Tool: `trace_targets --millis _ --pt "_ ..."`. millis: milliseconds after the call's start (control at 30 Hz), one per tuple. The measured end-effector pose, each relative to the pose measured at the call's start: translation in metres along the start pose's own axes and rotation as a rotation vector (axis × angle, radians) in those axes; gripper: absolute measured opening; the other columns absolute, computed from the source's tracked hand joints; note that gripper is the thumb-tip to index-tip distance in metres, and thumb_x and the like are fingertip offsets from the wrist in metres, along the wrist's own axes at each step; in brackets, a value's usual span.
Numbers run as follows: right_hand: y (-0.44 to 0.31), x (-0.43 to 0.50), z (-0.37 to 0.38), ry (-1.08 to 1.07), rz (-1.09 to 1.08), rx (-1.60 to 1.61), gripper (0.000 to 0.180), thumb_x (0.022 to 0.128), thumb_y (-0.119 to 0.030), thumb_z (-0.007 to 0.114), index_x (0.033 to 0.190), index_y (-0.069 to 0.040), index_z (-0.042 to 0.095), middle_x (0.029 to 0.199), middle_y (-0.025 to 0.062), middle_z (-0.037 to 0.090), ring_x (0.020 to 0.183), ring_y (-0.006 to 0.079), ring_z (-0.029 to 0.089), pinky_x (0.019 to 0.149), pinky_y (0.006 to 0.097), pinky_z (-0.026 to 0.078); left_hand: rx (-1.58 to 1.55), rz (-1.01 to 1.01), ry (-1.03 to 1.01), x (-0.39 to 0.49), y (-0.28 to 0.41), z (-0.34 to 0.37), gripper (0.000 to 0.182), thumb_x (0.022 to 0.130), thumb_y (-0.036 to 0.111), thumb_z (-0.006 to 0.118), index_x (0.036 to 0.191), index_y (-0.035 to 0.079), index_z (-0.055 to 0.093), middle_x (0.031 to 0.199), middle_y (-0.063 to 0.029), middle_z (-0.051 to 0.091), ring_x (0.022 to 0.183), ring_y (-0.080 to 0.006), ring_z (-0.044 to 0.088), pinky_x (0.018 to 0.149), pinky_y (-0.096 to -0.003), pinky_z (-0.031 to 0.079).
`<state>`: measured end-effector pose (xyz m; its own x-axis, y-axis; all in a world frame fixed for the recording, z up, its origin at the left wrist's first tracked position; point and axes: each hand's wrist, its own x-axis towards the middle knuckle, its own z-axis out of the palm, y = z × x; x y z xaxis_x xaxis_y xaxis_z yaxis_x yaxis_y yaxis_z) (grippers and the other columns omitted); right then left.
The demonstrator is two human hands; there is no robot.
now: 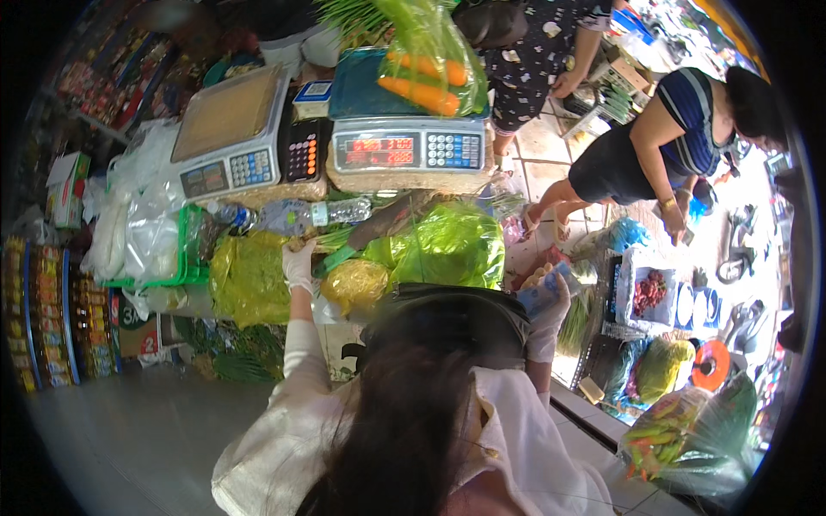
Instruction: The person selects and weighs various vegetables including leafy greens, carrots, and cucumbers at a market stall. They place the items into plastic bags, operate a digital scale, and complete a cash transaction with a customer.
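My left hand [299, 264], in a pale glove, is closed around the root end of some green onions [332, 240], between a yellow-green bag [250, 277] and a knife with a green handle [335, 259]. On the right, my right hand [548, 316], gloved too, grips blue banknotes [541, 291] beside an open black bag [452, 300]. Ahead, a green plastic bag of carrots [423, 84] rests on a digital scale [410, 149] with a lit red display. A bright green bag [458, 245] and a small yellow bag [355, 284] lie nearer to me.
A second scale [226, 129], a phone [303, 151] and a plastic bottle [342, 211] are at the counter's far side. A green basket [187, 248] stands left. Two people stand beyond, at the upper right. A bag of peppers [668, 432] is at the lower right.
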<state>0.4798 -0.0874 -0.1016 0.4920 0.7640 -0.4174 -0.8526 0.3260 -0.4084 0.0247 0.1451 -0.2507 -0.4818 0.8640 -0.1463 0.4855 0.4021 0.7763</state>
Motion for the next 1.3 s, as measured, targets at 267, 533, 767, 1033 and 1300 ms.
trace_targets --millis 267,533,767,1033,1300 --pt "-0.002 -0.004 0.001 -0.023 0.003 0.036 0.031 0.088 -0.019 0.059 0.114 -0.004 0.055 0.086 0.0034 0.057 0.073 0.0149 0.055 0.067 0.0308 0.048 0.155 0.591 0.227 -0.034 0.093 0.012 0.03 0.081 0.023 0.072 0.103 0.004 0.068 0.097 -0.0197 0.067 0.084 -0.0329 0.064 0.075 -0.0411 0.051" --pt "-0.004 -0.019 0.023 -0.086 0.003 0.127 0.046 0.089 -0.022 0.057 0.133 -0.012 0.048 0.113 0.009 0.062 0.099 0.0254 0.061 0.091 0.0463 0.048 -0.059 1.059 0.09 -0.089 0.167 0.047 0.034 0.091 0.03 0.063 0.084 -0.002 0.067 0.066 -0.0111 0.064 0.051 -0.0215 0.057 0.051 -0.0365 0.045" --pt "-0.007 -0.021 0.018 -0.031 0.051 0.071 0.036 0.087 -0.019 0.059 0.121 -0.01 0.055 0.096 0.0051 0.063 0.086 0.0209 0.062 0.087 0.0419 0.051 -0.092 0.41 -0.488 -0.113 0.161 0.074 0.036 0.091 0.033 0.063 0.088 -0.001 0.07 0.067 -0.0102 0.067 0.06 -0.0172 0.062 0.062 -0.0302 0.048" --pt "-0.002 -0.01 0.002 -0.052 0.059 0.087 0.03 0.089 -0.017 0.056 0.117 -0.007 0.054 0.097 0.007 0.065 0.077 0.0216 0.062 0.075 0.0372 0.052 0.288 0.597 -0.601 -0.094 0.117 0.083 0.035 0.084 0.031 0.069 0.101 0.0 0.069 0.106 -0.018 0.066 0.099 -0.0313 0.061 0.09 -0.038 0.047" --pt "-0.004 -0.01 0.0 -0.02 0.151 0.079 0.02 0.088 -0.02 0.056 0.105 -0.008 0.056 0.09 0.0069 0.065 0.071 0.0206 0.061 0.069 0.0364 0.052 0.284 0.608 -0.439 -0.081 0.132 0.066 0.042 0.084 0.029 0.07 0.115 0.001 0.062 0.121 -0.0222 0.056 0.113 -0.0381 0.052 0.097 -0.0429 0.041"
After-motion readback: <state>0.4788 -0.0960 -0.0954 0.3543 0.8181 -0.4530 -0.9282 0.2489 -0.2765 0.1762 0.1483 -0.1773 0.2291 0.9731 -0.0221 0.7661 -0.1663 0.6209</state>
